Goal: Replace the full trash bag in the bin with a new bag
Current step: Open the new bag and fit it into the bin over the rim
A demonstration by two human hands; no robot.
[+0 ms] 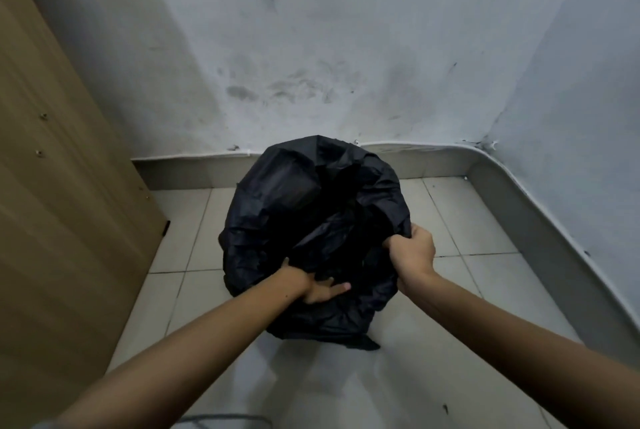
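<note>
A black trash bag (294, 206) covers the bin completely on the tiled floor below me; the bin itself is hidden under the plastic. My left hand (317, 284) lies on the near side of the bag, thumb stretched over the plastic, the other fingers tucked out of sight in its folds. My right hand (414, 250) grips a bunch of the bag's plastic at the right edge, fingers curled tight round it. The bag's inside is dark and its contents cannot be made out.
A wooden cabinet panel (62, 186) stands close on the left. Smudged white walls (311, 47) meet in a corner at the right rear, with a grey skirting (519, 206) along the floor. Pale floor tiles (467, 227) surround the bag.
</note>
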